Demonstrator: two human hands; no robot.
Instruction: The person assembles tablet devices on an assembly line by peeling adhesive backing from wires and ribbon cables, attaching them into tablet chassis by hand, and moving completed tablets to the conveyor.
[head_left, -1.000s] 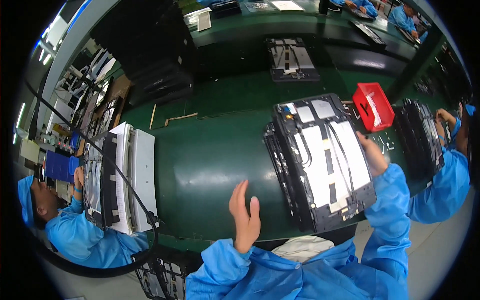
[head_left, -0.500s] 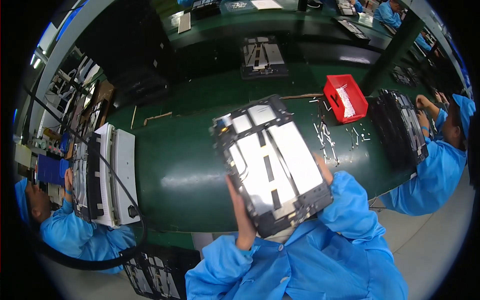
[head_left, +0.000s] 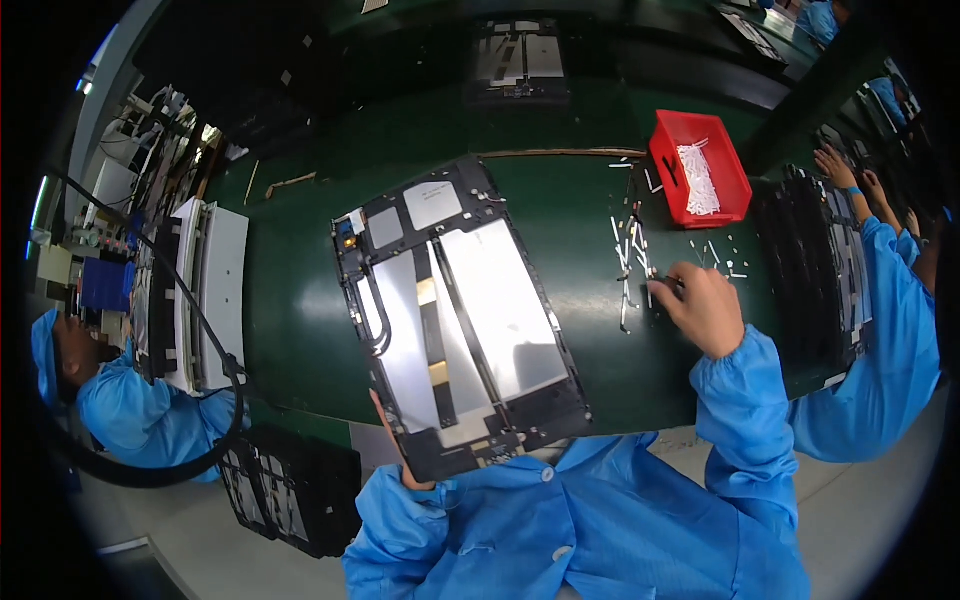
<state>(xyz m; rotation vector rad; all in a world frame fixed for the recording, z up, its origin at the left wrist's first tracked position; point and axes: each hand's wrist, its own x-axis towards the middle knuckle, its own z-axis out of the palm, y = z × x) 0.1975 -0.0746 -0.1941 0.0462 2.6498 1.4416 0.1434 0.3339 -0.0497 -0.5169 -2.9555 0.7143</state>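
Observation:
An opened tablet, black-framed with silvery battery panels and dark ribbon strips, is tilted above the near edge of the green bench. My left hand grips its lower left edge, mostly hidden beneath it. Right of the tablet, my right hand is low over the bench, thumb and fingertips pinched together beside a scatter of small white strips. Whatever sits between those fingertips is too small and dark to make out.
A red bin holding white strips stands behind my right hand. Another opened tablet lies farther back. Stacked tablets stand at the right and white panels at the left. Co-workers in blue sit on both sides; a black cable loops at left.
My right hand has let go of the tablet's right edge and moved right to the white strips. The tablet has shifted left, held by my left hand alone.

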